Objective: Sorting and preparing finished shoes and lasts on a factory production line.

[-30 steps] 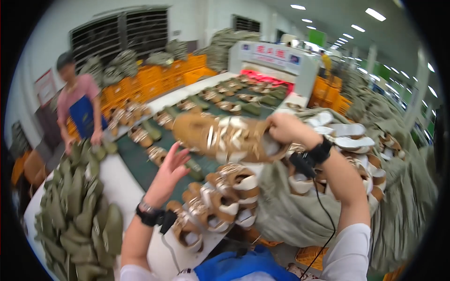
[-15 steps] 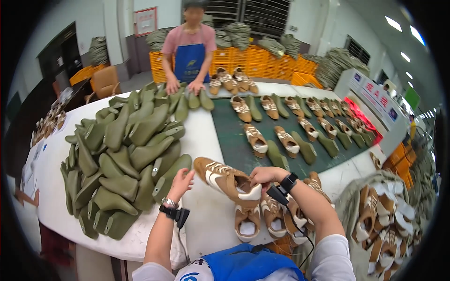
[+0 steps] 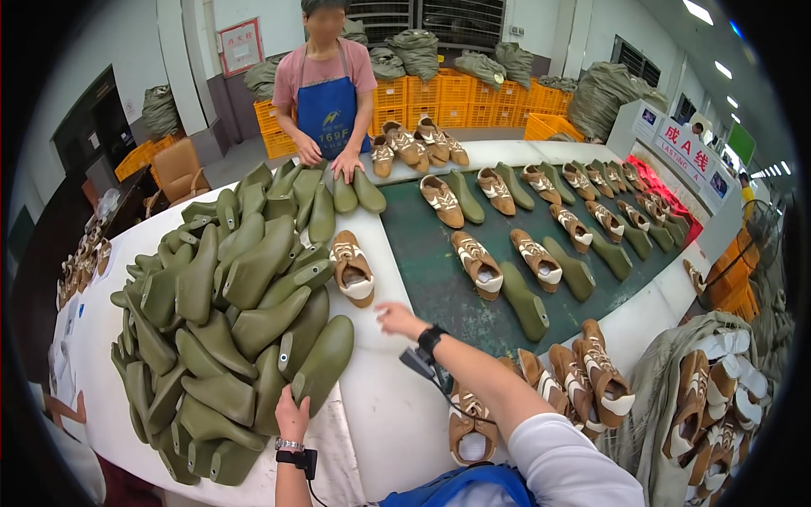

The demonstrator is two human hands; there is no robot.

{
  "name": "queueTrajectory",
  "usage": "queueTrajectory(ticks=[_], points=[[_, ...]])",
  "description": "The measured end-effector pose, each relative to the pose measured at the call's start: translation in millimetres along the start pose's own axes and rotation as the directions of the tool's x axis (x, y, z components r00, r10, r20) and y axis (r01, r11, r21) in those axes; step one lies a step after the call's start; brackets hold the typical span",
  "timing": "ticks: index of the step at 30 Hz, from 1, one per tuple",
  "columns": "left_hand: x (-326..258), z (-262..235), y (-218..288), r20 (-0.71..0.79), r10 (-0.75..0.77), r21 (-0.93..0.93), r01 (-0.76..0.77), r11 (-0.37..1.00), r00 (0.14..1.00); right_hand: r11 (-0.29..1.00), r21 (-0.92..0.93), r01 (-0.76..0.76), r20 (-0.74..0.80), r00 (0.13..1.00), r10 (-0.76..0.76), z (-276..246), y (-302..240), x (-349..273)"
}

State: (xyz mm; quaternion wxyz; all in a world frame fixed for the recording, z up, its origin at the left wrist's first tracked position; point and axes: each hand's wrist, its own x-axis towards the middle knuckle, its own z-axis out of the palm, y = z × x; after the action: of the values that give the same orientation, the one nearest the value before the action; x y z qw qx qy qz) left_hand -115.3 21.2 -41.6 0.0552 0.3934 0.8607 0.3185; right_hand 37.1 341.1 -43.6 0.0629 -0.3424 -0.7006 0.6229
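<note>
Tan shoe upper (image 3: pixel 351 269) lies lengthwise, toe toward the person, just beyond the spread, empty right hand (image 3: pixel 397 319).

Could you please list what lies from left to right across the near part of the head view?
Heap of olive-green plastic shoe lasts → left hand on a last → lone brown-and-white shoe upper → right hand, empty → dark green belt → brown shoe uppers spilling from a grey sack.

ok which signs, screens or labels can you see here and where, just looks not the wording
Framed notice: back wall, upper left; rectangular, red border, pale sheet.
Machine panel: right of the green belt; white slab with red characters.
Two small screens: atop that machine; dark blue.
Apron print: co-worker's blue apron; small pale mark.
</note>
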Motion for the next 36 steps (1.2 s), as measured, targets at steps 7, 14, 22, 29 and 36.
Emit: queueTrajectory(ticks=[7, 14, 22, 29, 36], points=[[-40, 17, 62, 0.138, -0.039, 0.105, 0.025, 0.994, 0.99, 0.994, -0.073, 0.085, 0.237, 0.969, -0.066, 121, 21, -92], [-54, 61, 128, 0.381, 0.193, -0.385, -0.035, 0.922, 0.904, 0.926, -0.377, -0.011, 0.0, 1.0, 0.012, 74, 12, -133], [-32, 122, 174, 0.532, 0.423, -0.548, -0.083, 0.832, 0.733, 0.659, -0.734, -0.165, -0.321, 0.939, -0.122, -43, 21, -97], [-86, 121, 180, 0.696, 0.498, -0.476, -0.188, 0.859, 0.517, 0.662, -0.562, -0.496, -0.504, 0.84, 0.201, -70, 47, -79], [-106, 104, 190, 0.929, 0.25, -0.209, -0.17, 0.963, 0.274, 0.721, -0.527, -0.45, -0.526, 0.839, 0.14, -76, 58, -107]])
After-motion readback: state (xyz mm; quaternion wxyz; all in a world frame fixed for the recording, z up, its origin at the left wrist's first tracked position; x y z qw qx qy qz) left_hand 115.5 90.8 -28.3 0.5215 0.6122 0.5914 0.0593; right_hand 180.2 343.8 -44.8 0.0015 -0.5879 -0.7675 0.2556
